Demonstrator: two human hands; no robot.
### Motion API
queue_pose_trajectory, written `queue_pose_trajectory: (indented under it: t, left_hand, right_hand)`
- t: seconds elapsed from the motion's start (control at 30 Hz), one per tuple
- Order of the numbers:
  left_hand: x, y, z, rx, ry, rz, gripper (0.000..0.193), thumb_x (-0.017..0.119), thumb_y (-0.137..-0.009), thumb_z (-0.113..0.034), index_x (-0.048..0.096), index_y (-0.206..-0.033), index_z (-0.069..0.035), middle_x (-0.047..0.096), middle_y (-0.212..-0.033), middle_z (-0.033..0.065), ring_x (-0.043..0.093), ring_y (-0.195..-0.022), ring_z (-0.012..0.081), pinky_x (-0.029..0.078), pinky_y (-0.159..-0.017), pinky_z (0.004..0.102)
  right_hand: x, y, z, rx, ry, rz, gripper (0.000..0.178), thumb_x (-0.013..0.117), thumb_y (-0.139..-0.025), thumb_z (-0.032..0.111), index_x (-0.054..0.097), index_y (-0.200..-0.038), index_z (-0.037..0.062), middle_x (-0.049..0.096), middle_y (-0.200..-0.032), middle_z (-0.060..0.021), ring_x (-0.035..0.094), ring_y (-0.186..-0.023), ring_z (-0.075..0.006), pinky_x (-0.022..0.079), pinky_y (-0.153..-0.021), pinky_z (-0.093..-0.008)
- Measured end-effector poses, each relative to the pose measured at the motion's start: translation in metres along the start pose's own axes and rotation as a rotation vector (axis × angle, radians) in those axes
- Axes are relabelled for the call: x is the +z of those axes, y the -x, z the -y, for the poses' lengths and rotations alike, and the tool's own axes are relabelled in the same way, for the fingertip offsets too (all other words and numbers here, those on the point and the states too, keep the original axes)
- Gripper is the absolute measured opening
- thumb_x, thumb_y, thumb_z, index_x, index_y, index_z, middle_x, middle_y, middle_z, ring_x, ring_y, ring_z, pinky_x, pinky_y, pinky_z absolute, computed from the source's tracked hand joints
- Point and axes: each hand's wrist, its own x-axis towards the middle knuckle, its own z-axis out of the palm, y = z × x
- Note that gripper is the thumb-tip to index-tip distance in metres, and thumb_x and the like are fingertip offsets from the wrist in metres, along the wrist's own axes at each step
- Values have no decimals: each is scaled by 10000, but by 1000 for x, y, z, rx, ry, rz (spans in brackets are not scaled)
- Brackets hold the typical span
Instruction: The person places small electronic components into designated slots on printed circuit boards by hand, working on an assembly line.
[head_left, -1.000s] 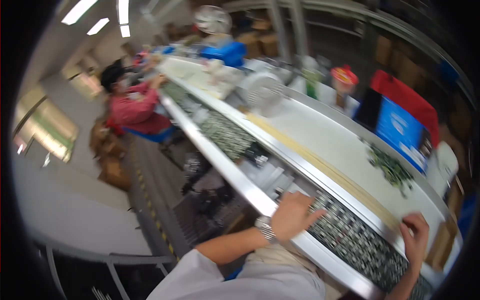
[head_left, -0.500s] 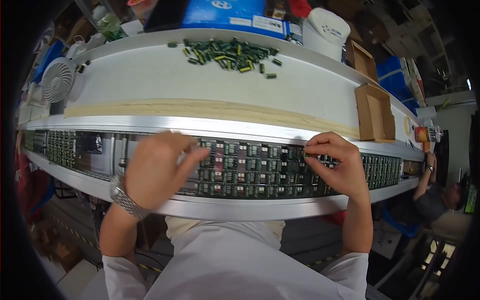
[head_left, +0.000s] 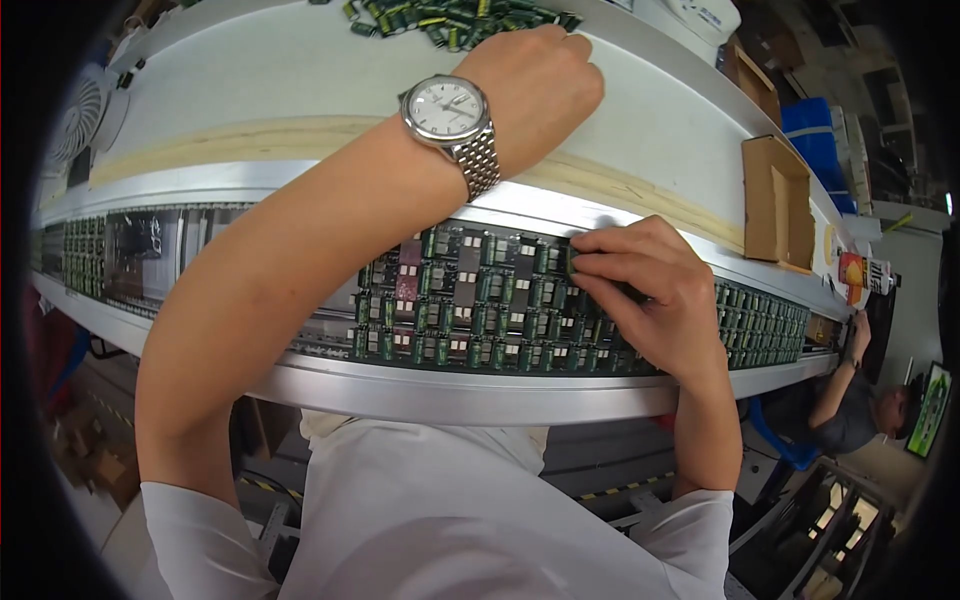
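My left hand [head_left: 540, 90] is stretched forward over the white bench, close to the pile of green cylindrical capacitors [head_left: 430, 18]. Its fingers curl down out of sight behind the back of the hand. A silver wristwatch [head_left: 447, 107] sits on that wrist. Over the circuit board panel [head_left: 465, 290], my right hand [head_left: 660, 285] is closed, thumb and fingers pinching a small green capacitor [head_left: 571, 260] at a row near the panel's far edge. Green capacitors stand in rows across the panel, which lies in a metal-railed conveyor [head_left: 480, 400].
An open cardboard box [head_left: 778, 205] stands on the bench at right. A white fan [head_left: 80, 115] is at far left. Wooden strips [head_left: 230, 140] run along behind the conveyor rail. Another person's arm [head_left: 850, 370] reaches to the line at far right.
My left hand has gone from above the panel's left part forward and right to the capacitor pile. The right hand keeps its pinch near the panel's far edge. The view has shifted.
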Motion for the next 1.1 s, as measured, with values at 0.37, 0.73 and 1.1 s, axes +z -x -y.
queue_pose_trajectory:
  t: [0.37, 0.73, 1.1]
  left_hand:
    - [-55, 66, 40, -74, 691, -95, 185, 608, -961, 21, 719, -1071, 119, 738, -1005, 206, 686, -735, 222, 573, -661, 290]
    - [-108, 99, 16, -366, 940, 72, 268, 703, -862, 98, 766, -1108, 11, 715, -1105, 73, 641, -883, 148, 558, -765, 249]
    - [-100, 152, -14, -629, 1184, 47, 218, 709, -849, 120, 768, -1047, 52, 718, -1146, 107, 664, -870, 166, 562, -750, 257]
  right_hand:
    - [3, -1, -2, 19, 63, 1, 147, 832, -793, -26, 822, -934, 14, 804, -1075, -23, 654, -892, -194, 542, -792, -301]
    - [-18, -26, 6, -2, 157, 131, 161, 812, -827, -7, 806, -987, -24, 789, -1135, -76, 674, -902, -226, 545, -805, -318]
    - [-11, -139, -39, -65, 511, -13, 195, 742, -950, 184, 795, -1050, 25, 762, -1029, -72, 661, -775, -223, 546, -753, -356]
